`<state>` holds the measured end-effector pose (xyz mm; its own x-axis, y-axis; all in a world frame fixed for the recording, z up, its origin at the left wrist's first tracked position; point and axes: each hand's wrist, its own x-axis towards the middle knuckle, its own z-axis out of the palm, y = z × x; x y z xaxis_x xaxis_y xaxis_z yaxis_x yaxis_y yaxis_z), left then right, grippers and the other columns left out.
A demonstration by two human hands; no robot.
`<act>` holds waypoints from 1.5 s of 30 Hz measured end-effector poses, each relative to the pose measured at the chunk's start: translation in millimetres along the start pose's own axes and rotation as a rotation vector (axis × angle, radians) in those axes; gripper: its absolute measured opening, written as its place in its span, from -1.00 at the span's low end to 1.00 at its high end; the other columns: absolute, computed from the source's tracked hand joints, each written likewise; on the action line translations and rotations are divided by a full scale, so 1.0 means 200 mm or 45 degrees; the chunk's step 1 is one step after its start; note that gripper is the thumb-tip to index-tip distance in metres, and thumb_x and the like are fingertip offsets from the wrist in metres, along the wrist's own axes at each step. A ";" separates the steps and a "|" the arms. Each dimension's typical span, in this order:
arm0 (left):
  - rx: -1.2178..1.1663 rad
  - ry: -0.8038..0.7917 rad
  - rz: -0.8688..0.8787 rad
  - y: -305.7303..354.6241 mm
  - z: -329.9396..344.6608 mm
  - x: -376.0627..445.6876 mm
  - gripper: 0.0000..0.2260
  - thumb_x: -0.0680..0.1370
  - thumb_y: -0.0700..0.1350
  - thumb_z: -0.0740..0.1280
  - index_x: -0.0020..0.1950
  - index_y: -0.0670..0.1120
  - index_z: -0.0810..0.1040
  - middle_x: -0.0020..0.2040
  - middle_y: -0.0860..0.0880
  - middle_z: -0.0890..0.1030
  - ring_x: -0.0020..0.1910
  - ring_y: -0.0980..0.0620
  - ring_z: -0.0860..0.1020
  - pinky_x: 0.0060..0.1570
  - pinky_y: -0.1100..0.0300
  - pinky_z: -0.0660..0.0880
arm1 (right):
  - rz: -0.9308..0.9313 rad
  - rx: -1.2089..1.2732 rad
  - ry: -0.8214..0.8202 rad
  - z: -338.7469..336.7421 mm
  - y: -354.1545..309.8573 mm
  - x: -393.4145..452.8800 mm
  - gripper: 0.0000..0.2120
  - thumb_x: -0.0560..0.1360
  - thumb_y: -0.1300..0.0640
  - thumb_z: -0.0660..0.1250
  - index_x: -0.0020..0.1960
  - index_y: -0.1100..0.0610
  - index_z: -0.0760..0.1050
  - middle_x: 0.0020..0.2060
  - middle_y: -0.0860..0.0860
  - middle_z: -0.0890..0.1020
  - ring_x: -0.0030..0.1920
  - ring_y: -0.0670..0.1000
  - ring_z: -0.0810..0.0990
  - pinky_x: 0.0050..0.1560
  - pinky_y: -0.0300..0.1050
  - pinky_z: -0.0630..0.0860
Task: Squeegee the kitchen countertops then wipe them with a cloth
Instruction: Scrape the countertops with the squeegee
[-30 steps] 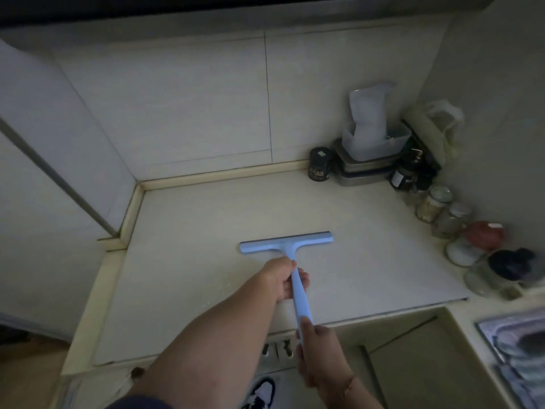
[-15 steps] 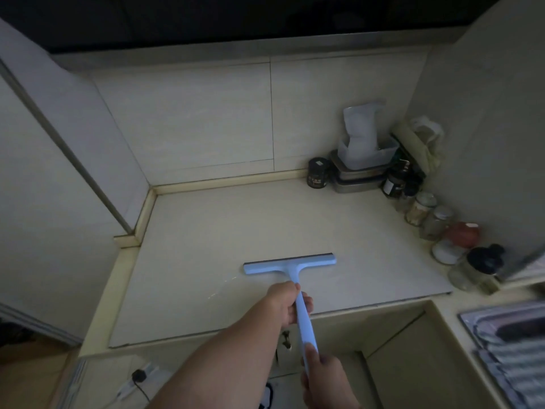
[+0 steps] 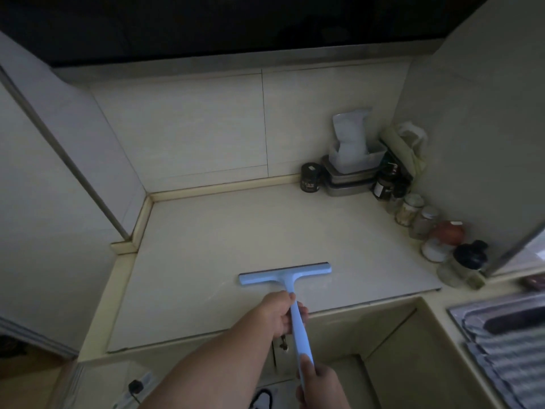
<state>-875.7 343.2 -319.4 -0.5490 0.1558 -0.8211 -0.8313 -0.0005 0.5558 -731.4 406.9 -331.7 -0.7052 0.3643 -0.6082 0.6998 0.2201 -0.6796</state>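
Pale blue squeegee (image 3: pixel 290 278) flat on cream bench (image 3: pixel 236 231), near front edge, at about 6 o'clock of the bench surface. T-shaped: blade long axis running 9 to 3 o'clock, right end slightly farther back; handle long axis running from blade toward 5 o'clock, out past bench edge. Blade pointing away, toward 12 o'clock wall. No writing visible on squeegee.

Left hand (image 3: pixel 278 315) wrapped around upper handle, just behind blade. Right hand (image 3: pixel 320 385) gripping handle's lower end at bottom of view, thumb lying along handle.

At 1 to 2 o'clock, back corner: small black jar (image 3: pixel 310 178) with label too blurred to read; stacked metal trays (image 3: pixel 349 180) topped by clear tub (image 3: pixel 358 156) holding white pouch (image 3: pixel 351 128). Dark bottle (image 3: pixel 385 184) with unreadable label beside trays. Along right wall, toward 3 o'clock: row of glass spice jars (image 3: pixel 418 212), red-lidded pot (image 3: pixel 442 240), black-capped jar (image 3: pixel 464 265). Well apart from squeegee, none in blade's way. At 4 o'clock, ribbed metal sink drainer (image 3: pixel 507 343). Scene dim.
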 end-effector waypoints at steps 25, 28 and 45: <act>-0.105 -0.101 0.083 1.08 0.64 0.73 -0.78 0.65 -0.20 0.11 -0.11 -0.27 0.44 -0.32 -0.18 0.62 -0.41 -0.05 0.60 -0.34 0.07 0.54 | -0.127 0.318 -0.119 -0.63 -0.76 1.07 -0.62 0.63 -0.02 0.17 -0.18 0.26 0.47 -0.47 0.13 0.42 -0.62 0.01 0.31 -0.61 -0.32 0.19; -0.047 -0.085 0.044 1.05 0.62 0.76 -0.79 0.66 -0.18 0.14 -0.07 -0.28 0.46 -0.21 -0.20 0.60 -0.44 -0.04 0.62 -0.40 0.14 0.58 | -0.119 0.270 -0.095 -0.56 -0.71 1.09 -0.59 0.62 -0.05 0.15 -0.20 0.24 0.49 -0.46 0.13 0.46 -0.64 0.02 0.36 -0.62 -0.31 0.21; -0.096 -0.033 -0.025 0.49 0.75 0.49 -0.77 0.66 -0.18 0.13 -0.12 -0.26 0.45 -0.25 -0.18 0.57 -0.36 -0.07 0.56 -0.52 0.16 0.56 | -0.158 0.015 -0.042 -0.71 -0.20 0.74 -0.54 0.58 -0.10 0.17 -0.37 0.17 0.45 -0.49 0.08 0.49 -0.48 0.08 0.45 -0.37 -0.13 0.35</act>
<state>-998.1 506.6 -325.3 -0.5312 0.1821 -0.8274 -0.8464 -0.0716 0.5277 -848.1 580.7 -336.9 -0.7900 0.3047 -0.5320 0.6054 0.2507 -0.7554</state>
